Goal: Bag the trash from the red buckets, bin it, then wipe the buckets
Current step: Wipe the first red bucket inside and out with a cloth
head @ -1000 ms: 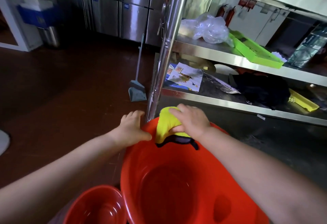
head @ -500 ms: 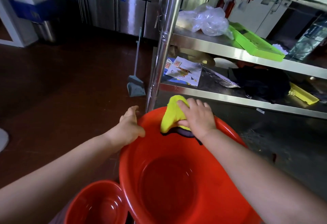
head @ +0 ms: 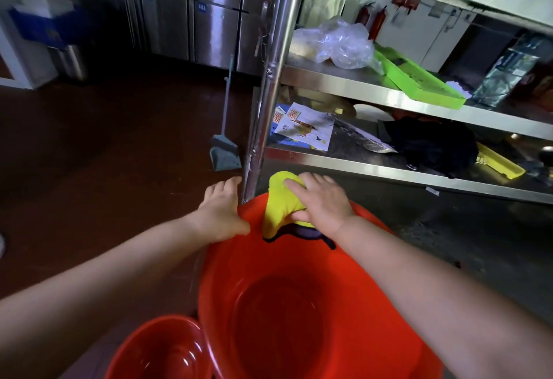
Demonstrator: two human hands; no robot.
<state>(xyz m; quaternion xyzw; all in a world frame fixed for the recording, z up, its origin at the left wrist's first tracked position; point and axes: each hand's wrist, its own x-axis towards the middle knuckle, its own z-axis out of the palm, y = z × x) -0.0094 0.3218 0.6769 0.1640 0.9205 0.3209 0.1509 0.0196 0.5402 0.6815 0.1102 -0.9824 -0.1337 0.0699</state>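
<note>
Two hands share the work: the left hand point(head: 221, 214) grips the large red bucket's point(head: 374, 333) far rim to steady it, while the right hand point(head: 321, 202) pinches the yellow cloth point(head: 278, 208) against that rim, wiping.

Bare forearms, sleeveless, no gloves
</note>
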